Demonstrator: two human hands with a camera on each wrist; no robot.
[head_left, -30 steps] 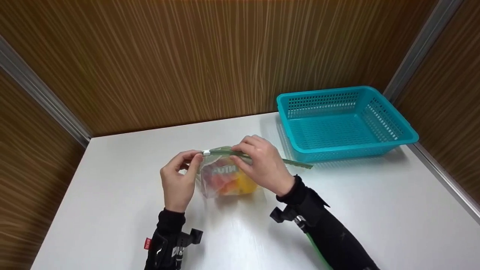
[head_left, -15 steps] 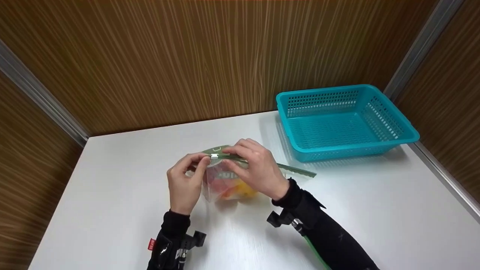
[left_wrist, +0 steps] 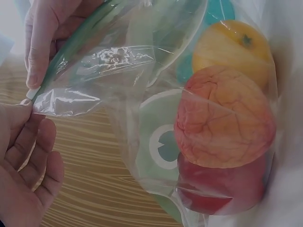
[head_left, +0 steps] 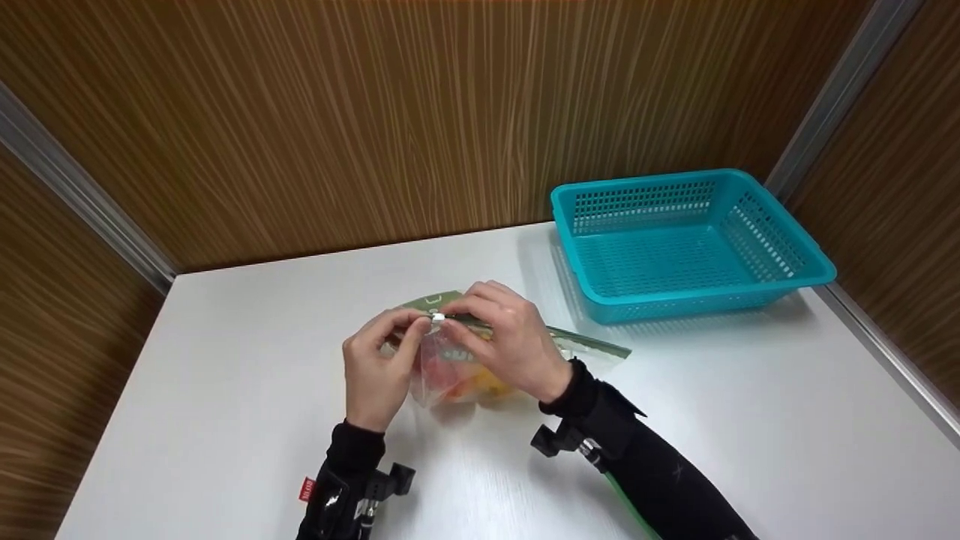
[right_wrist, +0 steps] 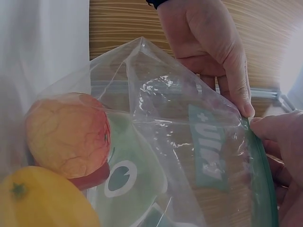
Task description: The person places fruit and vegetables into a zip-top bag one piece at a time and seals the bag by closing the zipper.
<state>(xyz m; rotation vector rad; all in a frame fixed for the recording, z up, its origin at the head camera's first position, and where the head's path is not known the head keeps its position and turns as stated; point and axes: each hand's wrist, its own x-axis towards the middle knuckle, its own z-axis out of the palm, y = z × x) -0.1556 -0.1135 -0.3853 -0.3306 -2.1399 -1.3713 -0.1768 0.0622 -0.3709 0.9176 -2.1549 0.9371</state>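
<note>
A clear zip bag [head_left: 429, 375] with a green zip strip [head_left: 592, 342] stands on the table, its top held up. Through its film the left wrist view shows a yellow-orange fruit with a green stem mark [left_wrist: 232, 45], an orange-red veined fruit [left_wrist: 225, 118] and a dark red one [left_wrist: 222, 187]. My left hand [head_left: 377, 371] pinches the left end of the strip between thumb and index finger. A small white slider [head_left: 438, 318] sits on the strip between both hands' fingertips. My right hand [head_left: 514, 337] pinches the strip right beside that slider.
A turquoise perforated basket [head_left: 705, 296] stands at the back right of the white table [head_left: 247, 360]. Wood-grain panels [head_left: 360, 127] rise behind the table and at both sides. Black sleeves with small wrist cameras cover both forearms.
The bag's top and my left hand have shifted rightward and slightly down. My right hand has moved left along the strip, so its fingertips now meet the white slider.
</note>
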